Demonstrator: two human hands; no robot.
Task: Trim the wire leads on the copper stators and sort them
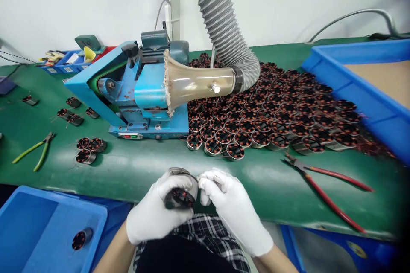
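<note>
My left hand (160, 209), in a white glove, is wrapped round a motor stator (181, 196) with a metal shell and dark, copper-wound inside. The stator is tilted, and I hold it just off the front edge of the green table. My right hand (229, 207), also gloved in white, has its fingers pinched together by the stator's right rim. Whatever is in that pinch, perhaps a fine wire, is too small to make out. Red-handled cutting pliers (306, 168) lie on the table to the right of my hands.
A blue belt grinder (150, 94) with a suction funnel (201, 85) and grey hose (224, 17) stands ahead. Many stators (262, 111) crowd its right. Green-handled pliers (41, 149) lie left. A blue tray (32, 222) holds one stator (81, 239); a blue bin (361, 89) sits right.
</note>
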